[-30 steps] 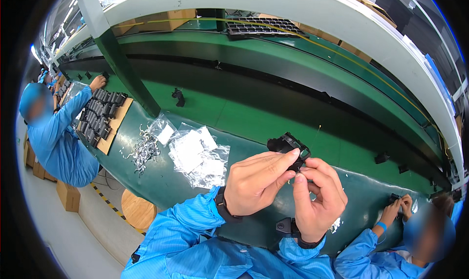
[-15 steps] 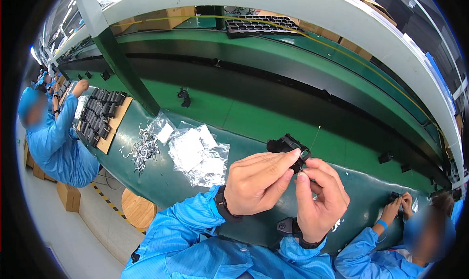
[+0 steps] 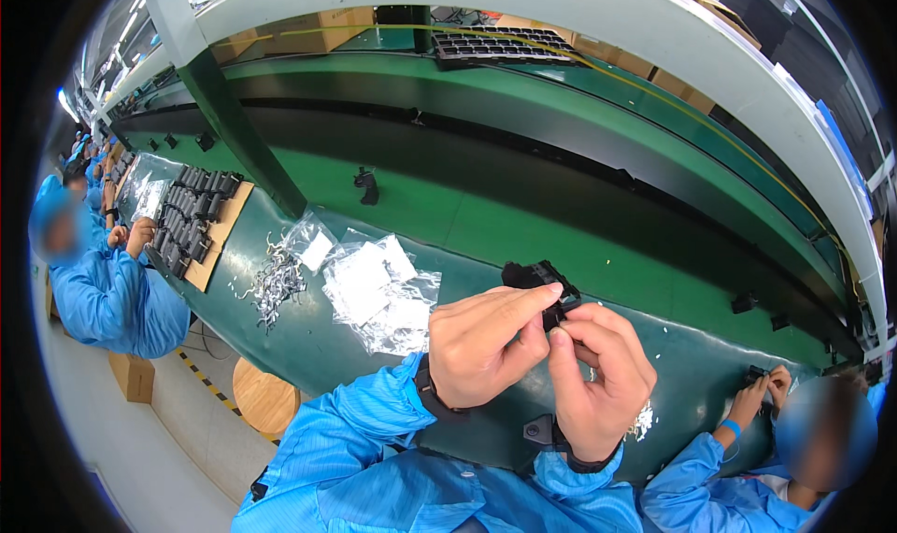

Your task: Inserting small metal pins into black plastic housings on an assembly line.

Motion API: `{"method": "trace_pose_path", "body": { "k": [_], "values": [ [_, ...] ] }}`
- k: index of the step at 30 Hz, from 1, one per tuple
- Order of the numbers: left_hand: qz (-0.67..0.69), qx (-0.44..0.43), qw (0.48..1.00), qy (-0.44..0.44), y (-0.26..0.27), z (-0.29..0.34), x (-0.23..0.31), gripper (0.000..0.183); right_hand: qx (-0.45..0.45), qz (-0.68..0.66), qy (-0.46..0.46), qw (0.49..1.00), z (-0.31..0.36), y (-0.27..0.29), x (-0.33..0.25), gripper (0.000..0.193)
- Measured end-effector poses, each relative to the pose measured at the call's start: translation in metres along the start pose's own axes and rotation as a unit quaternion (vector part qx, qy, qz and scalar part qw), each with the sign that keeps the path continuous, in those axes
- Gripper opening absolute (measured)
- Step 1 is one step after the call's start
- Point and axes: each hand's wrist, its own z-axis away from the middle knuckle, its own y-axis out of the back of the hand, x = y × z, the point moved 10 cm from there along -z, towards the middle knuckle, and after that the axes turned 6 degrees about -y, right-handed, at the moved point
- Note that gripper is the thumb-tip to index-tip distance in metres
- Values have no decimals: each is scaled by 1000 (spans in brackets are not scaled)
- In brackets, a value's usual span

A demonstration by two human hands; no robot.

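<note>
A black molded plastic part (image 3: pixel 534 273), angular with an open frame at one end, is held above the green table. My left hand (image 3: pixel 493 341) is closed round its near side, thumb and fingers pressing on it. At the part's right end my right hand (image 3: pixel 603 374) is closed in a pinch, thumb against index finger. What lies between those fingertips is too small and hidden to make out. Left of my hands, clear plastic bags with white contents (image 3: pixel 369 285) lie on the table beside a heap of small silvery and white pieces (image 3: pixel 278 285).
Beyond the table runs a green conveyor belt (image 3: pixel 448 197) carrying spaced black parts (image 3: pixel 366 185). Rows of black parts (image 3: pixel 194 215) stand on cardboard at left. Co-workers in blue sit at left (image 3: pixel 103 290) and right (image 3: pixel 710 477). A wooden stool (image 3: pixel 264 397) stands below. White scraps (image 3: pixel 641 423) lie near my right wrist.
Both hands and the black part have shifted slightly left. A thin wire-like strand rising from the part no longer shows. Belt parts have moved right. The left co-worker's raised arm has come down.
</note>
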Motion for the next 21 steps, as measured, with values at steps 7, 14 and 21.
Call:
{"method": "trace_pose_path", "body": {
  "k": [7,14,21],
  "values": [
    [-8,17,1000,-16,2,1,2,31,-6,-1,-6,1000,0,-5,3,15],
    [-14,3,1000,-17,-1,0,6,33,-7,-4,-12,1000,-1,-5,6,13],
    [-17,2,1000,-21,-2,0,6,34,-5,-7,-15,1000,-2,-6,6,13]
  ]
}}
